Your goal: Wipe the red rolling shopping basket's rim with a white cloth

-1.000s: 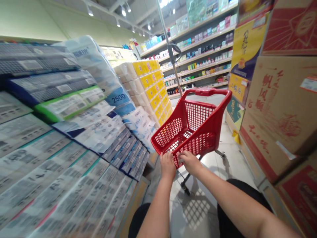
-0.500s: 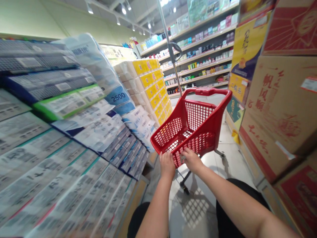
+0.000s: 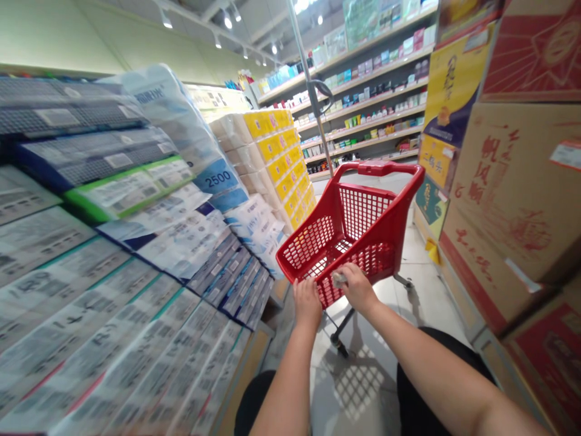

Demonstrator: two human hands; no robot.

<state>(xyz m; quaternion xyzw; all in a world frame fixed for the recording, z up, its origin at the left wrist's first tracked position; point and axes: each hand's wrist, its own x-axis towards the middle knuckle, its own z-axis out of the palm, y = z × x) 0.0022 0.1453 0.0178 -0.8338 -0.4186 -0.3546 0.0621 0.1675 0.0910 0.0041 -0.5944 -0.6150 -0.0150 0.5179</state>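
A red plastic shopping cart [image 3: 403,212] with latticed sides stands in the aisle before me, its handle on the far side. My left hand [image 3: 307,303] is closed over the near corner of the basket rim, fingertips on the edge. Between the fingers of my right hand [image 3: 358,289] is a small crumpled greyish cloth [image 3: 338,278], held against the outer lattice just below the rim. Whether it is fabric or paper I cannot tell. The basket's inside shows only its slotted floor.
Packs of tissue paper [image 3: 190,233] are stacked along the left. Yellow-labelled paper packs [image 3: 276,157] stand farther back. Cardboard cartons [image 3: 517,181] line the right side. A metal pole [image 3: 323,130] rises behind the cart, before shelves of small goods [image 3: 372,91].
My right hand has shifted slightly up and to the right along the cart's side, and the cloth shows more clearly. My left hand and the cart have stayed in place.
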